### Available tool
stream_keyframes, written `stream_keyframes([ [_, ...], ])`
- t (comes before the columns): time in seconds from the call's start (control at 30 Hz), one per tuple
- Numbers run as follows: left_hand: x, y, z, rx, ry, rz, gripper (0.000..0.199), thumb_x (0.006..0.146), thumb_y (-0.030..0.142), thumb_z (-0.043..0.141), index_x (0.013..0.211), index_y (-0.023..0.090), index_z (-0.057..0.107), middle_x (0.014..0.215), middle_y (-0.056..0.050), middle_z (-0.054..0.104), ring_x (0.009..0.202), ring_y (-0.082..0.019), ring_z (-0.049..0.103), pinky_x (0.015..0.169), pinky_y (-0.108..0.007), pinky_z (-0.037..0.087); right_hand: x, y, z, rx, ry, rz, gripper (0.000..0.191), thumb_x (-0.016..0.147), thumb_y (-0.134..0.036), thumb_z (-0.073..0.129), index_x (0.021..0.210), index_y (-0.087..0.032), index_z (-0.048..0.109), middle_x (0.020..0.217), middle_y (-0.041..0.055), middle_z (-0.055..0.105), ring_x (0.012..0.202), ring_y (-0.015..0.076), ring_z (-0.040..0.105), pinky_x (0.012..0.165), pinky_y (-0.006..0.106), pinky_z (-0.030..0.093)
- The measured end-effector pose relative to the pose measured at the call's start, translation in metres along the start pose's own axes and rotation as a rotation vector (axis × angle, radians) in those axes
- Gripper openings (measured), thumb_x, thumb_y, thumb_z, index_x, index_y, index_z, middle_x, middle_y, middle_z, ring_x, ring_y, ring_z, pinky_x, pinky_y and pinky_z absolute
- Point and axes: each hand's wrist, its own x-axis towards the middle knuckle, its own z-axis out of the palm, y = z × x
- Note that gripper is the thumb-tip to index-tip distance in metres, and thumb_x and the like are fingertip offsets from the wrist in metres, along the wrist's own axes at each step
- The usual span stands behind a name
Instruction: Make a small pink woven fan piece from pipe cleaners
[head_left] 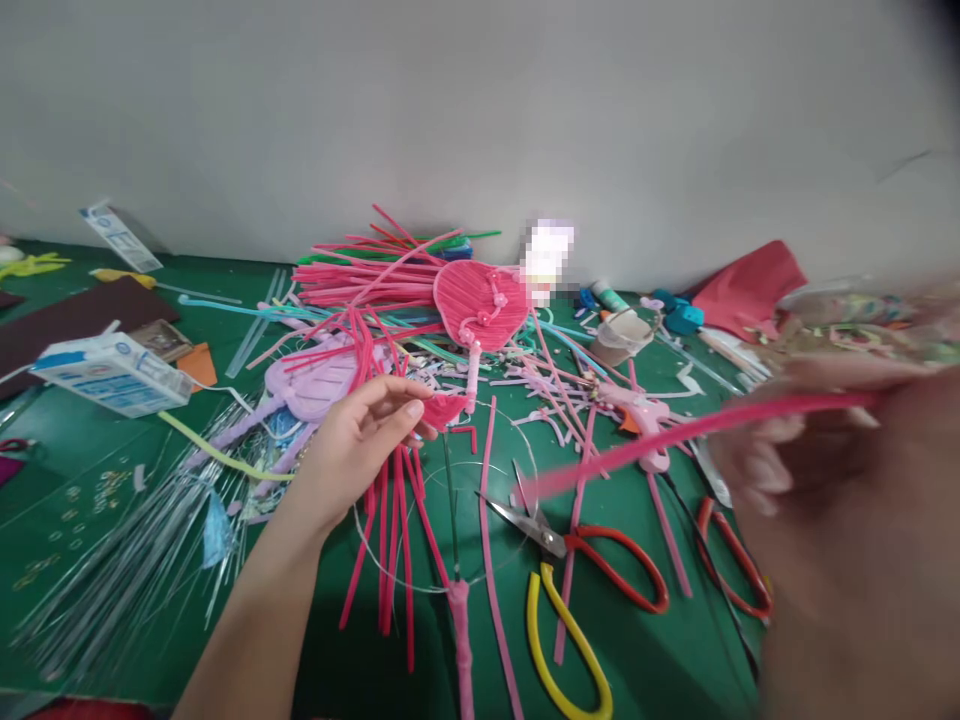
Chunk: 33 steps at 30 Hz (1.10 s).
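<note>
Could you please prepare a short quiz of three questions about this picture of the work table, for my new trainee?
1. Choose one. The right hand holds:
A) a paper box
B) a pink strip
C) a red cloth

2. True or false? In the picture, the cup is to the right of the big pink fan.

3. Fill in: the scissors in the middle have one red handle and one ____ handle.

Key: 1 B; 2 True; 3 yellow.

Blue-and-white box (112, 375), brown sheet (82, 322)
</note>
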Motion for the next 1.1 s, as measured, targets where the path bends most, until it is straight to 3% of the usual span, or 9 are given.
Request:
stream_keyframes([
  [0.1,0.0,-0.002,0.0,-0.009,0.005,0.019,0.01,0.09,0.03,0.068,0.096,0.023,0.071,0.078,0.003,0.072,0.07,-0.011,0.07,0.069,-0.02,0.055,-0.006,0.001,0.017,0.148,0.037,0.052,0.035,0.089,-0.052,0.066,0.069,-0.025,0.072,0.055,0.0009,0.064,0.043,0.0126,0.057,0.034,0.024,0.04],
  [0.2,0.0,-0.004,0.0,-0.022,0.019,0.048,0.008,0.091,0.029,0.068,0.096,0.023,0.071,0.08,0.004,0.072,0.07,-0.01,0.069,0.069,-0.018,0.054,-0.008,0.009,0.026,0.171,0.025,0.112,0.031,0.083,-0.049,0.074,0.07,-0.021,0.072,0.058,0.0006,0.066,0.045,0.0118,0.06,0.038,0.022,0.047],
  [0.5,-0.002,-0.003,0.003,-0.084,-0.006,0.026,0.015,0.084,0.03,0.078,0.095,0.023,0.072,0.087,0.003,0.074,0.075,-0.01,0.071,0.069,-0.015,0.056,-0.002,0.036,0.038,0.1,0.043,0.149,0.032,0.083,-0.045,0.074,0.07,-0.016,0.069,0.056,0.0004,0.064,0.045,0.0107,0.059,0.04,0.021,0.047],
  [1.1,-0.002,-0.002,0.003,-0.159,-0.04,0.016,0.014,0.083,0.028,0.08,0.095,0.024,0.073,0.091,0.004,0.074,0.072,-0.006,0.07,0.067,-0.01,0.057,-0.003,0.044,0.045,0.126,0.015,0.114,0.026,0.088,-0.038,0.07,0.072,-0.018,0.07,0.058,-0.0013,0.065,0.047,0.0099,0.06,0.043,0.021,0.049],
])
